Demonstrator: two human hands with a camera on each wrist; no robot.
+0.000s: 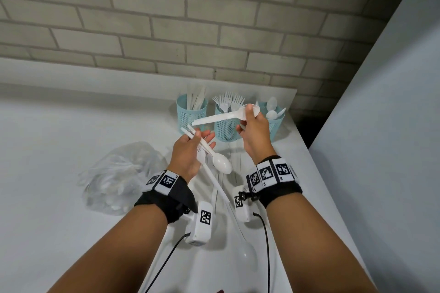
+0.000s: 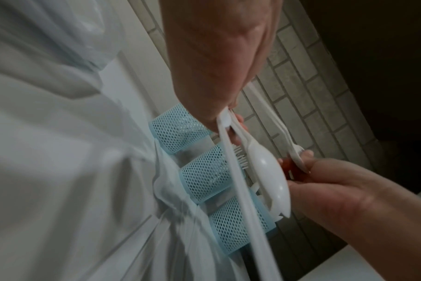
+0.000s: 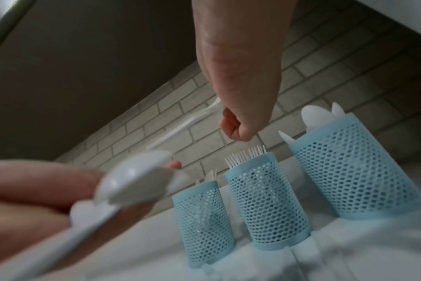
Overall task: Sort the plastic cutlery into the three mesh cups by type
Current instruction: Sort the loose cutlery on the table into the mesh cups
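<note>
Three light-blue mesh cups stand at the back of the counter. The knife cup (image 1: 191,114) is on the left, the fork cup (image 1: 226,126) in the middle and the spoon cup (image 1: 275,125) on the right. My right hand (image 1: 251,112) pinches a white spoon (image 1: 221,117) by its bowl, in the air in front of the fork and spoon cups, handle pointing left. My left hand (image 1: 202,137), palm up, holds a small bundle of white cutlery (image 1: 220,162) with a spoon bowl hanging toward me. The right wrist view shows the same cups (image 3: 267,209) below my right hand (image 3: 243,85).
A crumpled clear plastic bag (image 1: 119,173) holding more cutlery lies on the white counter (image 1: 59,138) to the left. Loose pieces, including a spoon (image 1: 247,254), lie on the counter under my wrists. A brick wall stands behind the cups, and the counter's right edge runs close by the spoon cup.
</note>
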